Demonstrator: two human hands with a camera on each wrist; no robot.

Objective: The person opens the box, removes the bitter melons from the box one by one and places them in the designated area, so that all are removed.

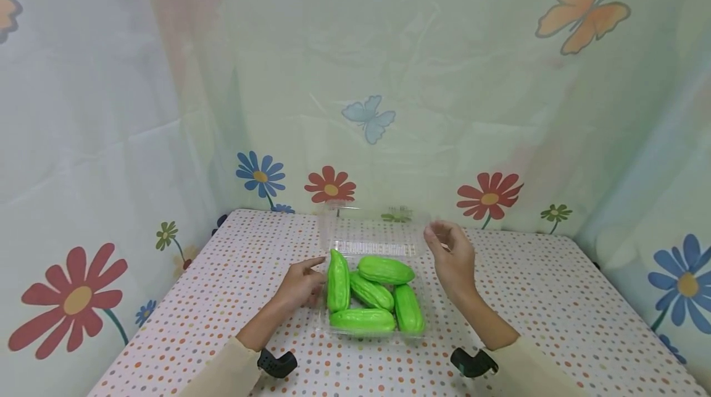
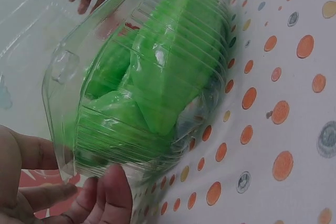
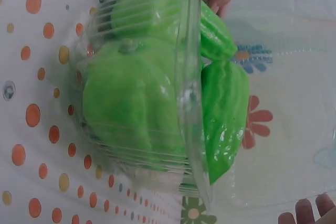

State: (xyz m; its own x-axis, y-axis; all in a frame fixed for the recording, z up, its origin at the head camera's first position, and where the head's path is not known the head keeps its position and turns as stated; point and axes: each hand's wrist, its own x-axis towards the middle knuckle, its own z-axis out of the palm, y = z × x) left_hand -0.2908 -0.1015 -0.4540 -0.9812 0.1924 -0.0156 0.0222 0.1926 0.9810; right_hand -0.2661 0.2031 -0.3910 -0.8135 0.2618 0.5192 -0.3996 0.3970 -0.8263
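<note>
A clear plastic clamshell container (image 1: 371, 336) holds several bright green, ridged bitter melons (image 1: 363, 320). One long bitter melon (image 1: 338, 283) stands along the container's left side, its tip above the rim. The container's clear lid (image 1: 369, 231) is raised at the back. My left hand (image 1: 302, 284) grips the left rim, with the index finger over the edge and other fingertips (image 2: 116, 195) curled against the ribbed wall beneath. At the lid's right edge is my right hand (image 1: 454, 258), fingers loosely bent and spread, fingertips (image 3: 304, 212) close by the edge.
The table has a dotted white cloth (image 1: 516, 298). Behind it and at both sides hangs a pale curtain (image 1: 422, 107) printed with flowers and butterflies. Each wrist wears a black device (image 1: 278, 364) just below the sleeve cuff.
</note>
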